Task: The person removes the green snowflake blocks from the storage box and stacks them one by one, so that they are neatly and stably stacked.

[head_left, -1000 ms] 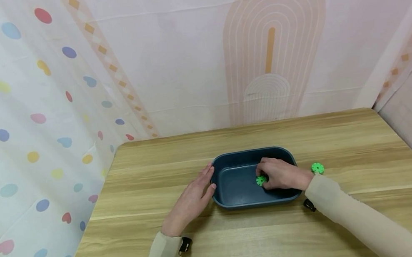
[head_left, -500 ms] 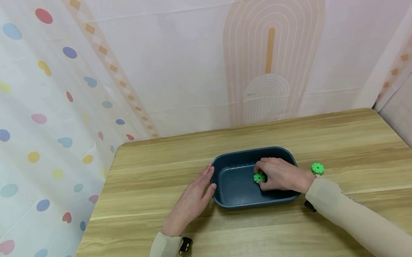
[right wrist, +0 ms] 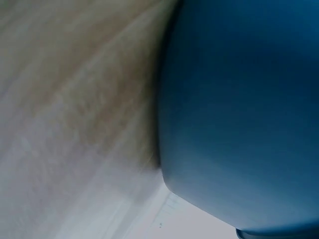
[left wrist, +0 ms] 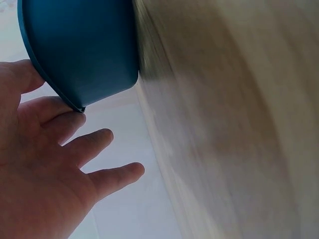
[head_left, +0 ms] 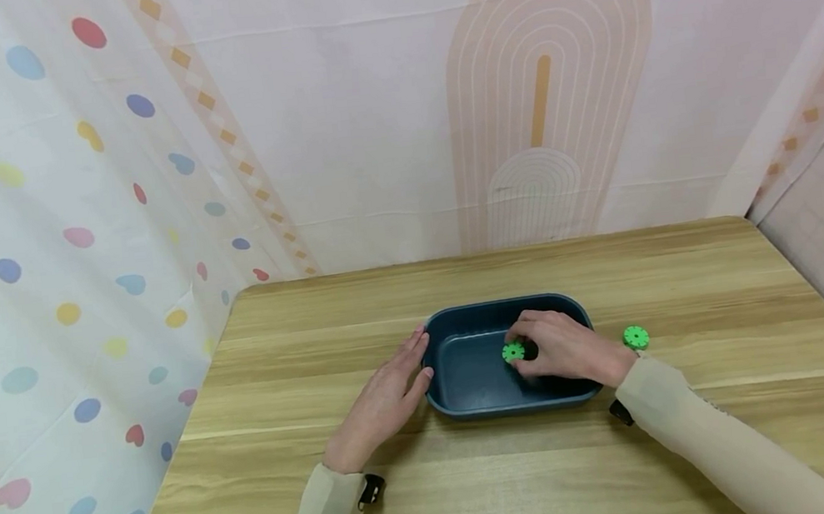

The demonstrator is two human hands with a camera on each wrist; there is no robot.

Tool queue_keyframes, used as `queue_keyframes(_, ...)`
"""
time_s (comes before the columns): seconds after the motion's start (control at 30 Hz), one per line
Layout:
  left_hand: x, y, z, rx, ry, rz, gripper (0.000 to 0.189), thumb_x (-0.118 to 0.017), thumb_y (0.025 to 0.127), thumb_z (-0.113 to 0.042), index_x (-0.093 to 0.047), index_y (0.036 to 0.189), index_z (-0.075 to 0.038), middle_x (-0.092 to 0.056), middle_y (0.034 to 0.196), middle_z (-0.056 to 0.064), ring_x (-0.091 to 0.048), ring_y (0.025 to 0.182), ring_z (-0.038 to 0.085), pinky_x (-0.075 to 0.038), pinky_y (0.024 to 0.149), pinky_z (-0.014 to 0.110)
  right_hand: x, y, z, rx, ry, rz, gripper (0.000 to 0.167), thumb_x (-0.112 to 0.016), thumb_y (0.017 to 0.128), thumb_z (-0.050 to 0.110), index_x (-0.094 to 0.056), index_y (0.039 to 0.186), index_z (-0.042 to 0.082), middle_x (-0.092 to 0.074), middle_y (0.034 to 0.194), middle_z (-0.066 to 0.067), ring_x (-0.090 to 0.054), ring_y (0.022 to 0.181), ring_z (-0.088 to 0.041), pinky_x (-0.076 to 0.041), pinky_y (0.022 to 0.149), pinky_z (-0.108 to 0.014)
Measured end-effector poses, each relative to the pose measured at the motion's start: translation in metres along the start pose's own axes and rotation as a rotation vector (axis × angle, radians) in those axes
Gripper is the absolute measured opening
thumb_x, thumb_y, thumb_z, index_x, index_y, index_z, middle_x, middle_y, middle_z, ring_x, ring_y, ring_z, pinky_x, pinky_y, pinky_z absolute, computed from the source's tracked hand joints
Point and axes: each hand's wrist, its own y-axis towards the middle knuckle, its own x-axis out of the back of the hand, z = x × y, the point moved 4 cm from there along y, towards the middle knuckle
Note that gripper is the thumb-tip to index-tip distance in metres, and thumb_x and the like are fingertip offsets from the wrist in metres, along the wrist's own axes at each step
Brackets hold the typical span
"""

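Observation:
A dark blue rectangular bin [head_left: 470, 378] with rounded corners stands on the table. Over its right part reaches my right hand [head_left: 566, 347], pinching a small bright green notched disc [head_left: 513, 353] between thumb and fingers inside the bin. My left hand [head_left: 378, 405] rests its fingertips against the bin's left end. In the left wrist view, the thumb and index finger of this left hand [left wrist: 50, 144] touch the bin's rim while the other fingers spread apart. The right wrist view has only the outer bin wall [right wrist: 239, 119], and the right hand is out of it.
Another green notched disc [head_left: 636, 337] lies on the wooden table [head_left: 503, 482] just right of the bin, beside the right wrist. A patterned curtain [head_left: 368, 127] hangs behind the table's back edge, and a dotted one [head_left: 89, 341] hangs along the left.
My right hand has shifted the green disc slightly left and toward the back of the bin. The left hand and the bin have stayed in place.

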Motion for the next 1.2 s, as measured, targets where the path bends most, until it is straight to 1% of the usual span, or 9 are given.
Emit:
queue_keyframes(0.13,0.0,0.0,0.0,0.003,-0.001,0.005,0.057,-0.048,0.112,-0.029,-0.034,0.161,-0.004,-0.025,0.169,0.006,-0.029,0.153,0.025,-0.03,0.122,0.048,0.004,-0.001,0.001,-0.004,0.004,-0.02,0.028,-0.079,0.093,0.03,-0.077,0.113,0.012,-0.067,0.106,0.004,-0.058,0.084,-0.009,-0.052,0.074,-0.029)
queue_keyframes(0.23,0.0,0.001,0.0,0.003,0.001,0.006,0.057,-0.048,0.112,-0.029,-0.034,0.161,-0.004,-0.025,0.169,0.006,-0.029,0.153,0.025,-0.03,0.122,0.048,0.007,-0.001,0.002,0.002,0.005,-0.027,0.028,-0.079,0.093,0.031,-0.077,0.113,0.011,-0.067,0.104,0.004,-0.061,0.086,-0.012,-0.053,0.076,-0.03)
queue_keyframes(0.53,0.001,0.001,0.0,0.002,0.007,0.006,0.057,-0.048,0.112,-0.03,-0.034,0.161,-0.004,-0.026,0.169,0.007,-0.03,0.153,0.025,-0.03,0.122,0.049,0.012,-0.005,0.006,0.021,0.014,-0.047,0.029,-0.08,0.093,0.028,-0.077,0.115,0.009,-0.068,0.105,0.003,-0.065,0.093,-0.019,-0.055,0.081,-0.033)
queue_keyframes(0.77,0.0,0.001,0.0,-0.001,0.002,0.006,0.057,-0.049,0.111,-0.028,-0.034,0.161,-0.004,-0.026,0.169,0.008,-0.029,0.154,0.025,-0.03,0.122,0.048,0.015,-0.011,0.007,0.022,0.026,-0.09,0.028,-0.081,0.092,0.028,-0.077,0.114,0.011,-0.068,0.106,0.005,-0.064,0.095,-0.018,-0.056,0.081,-0.033)
queue_keyframes(0.93,0.0,0.0,0.0,-0.003,-0.001,0.007,0.057,-0.048,0.112,-0.03,-0.034,0.161,-0.004,-0.025,0.169,0.006,-0.028,0.154,0.025,-0.029,0.122,0.048,0.016,-0.015,0.006,0.004,0.039,-0.102,0.028,-0.081,0.092,0.029,-0.077,0.114,0.012,-0.066,0.108,0.006,-0.063,0.098,-0.016,-0.056,0.083,-0.035)
queue_keyframes(1.2,0.0,0.0,0.001,-0.01,0.001,-0.002,0.057,-0.048,0.112,-0.029,-0.034,0.161,-0.003,-0.025,0.169,0.006,-0.029,0.154,0.026,-0.03,0.122,0.048,0.023,-0.022,0.004,-0.017,0.047,-0.114,0.028,-0.079,0.094,0.028,-0.077,0.116,0.013,-0.065,0.11,0.005,-0.061,0.097,-0.013,-0.056,0.082,-0.034)
